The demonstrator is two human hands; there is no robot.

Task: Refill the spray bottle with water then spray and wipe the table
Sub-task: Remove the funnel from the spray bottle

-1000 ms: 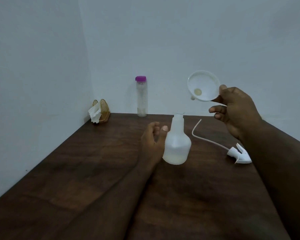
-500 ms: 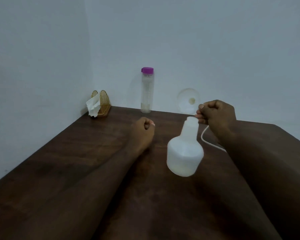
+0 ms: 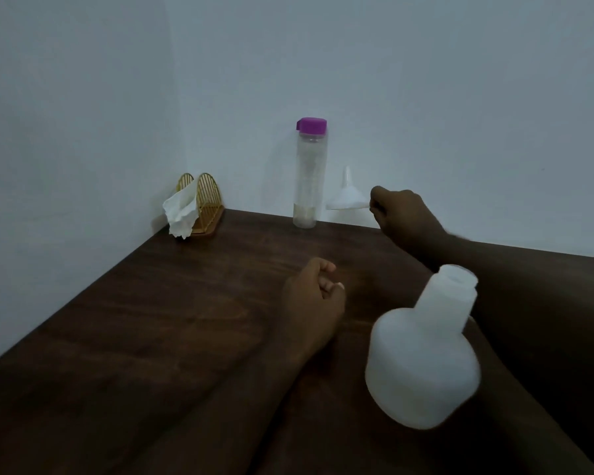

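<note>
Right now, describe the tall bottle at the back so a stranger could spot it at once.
Follow the dark wooden table to its far edge, against the back wall. There, between the yellow napkin holder in the corner and the white funnel the right hand holds, stands a tall clear bottle. It alone has a purple cap.

Recording dim, flat, bluish-grey light throughout. Arriving diffuse, from no direction that can be told. Throwing only a faint, soft shadow on the wall just left of the water bottle (image 3: 310,173). Sinking both forearms into the dark table (image 3: 151,320), leaving their edges hard to separate. Blurring the outline of the spray bottle (image 3: 422,351), nearest the lens and out of focus. Smearing the funnel (image 3: 346,197) and the right hand (image 3: 405,214) slightly. Stretching shapes toward the frame borders, as with a wide lens. Carrying fine grain and general softness.
</note>
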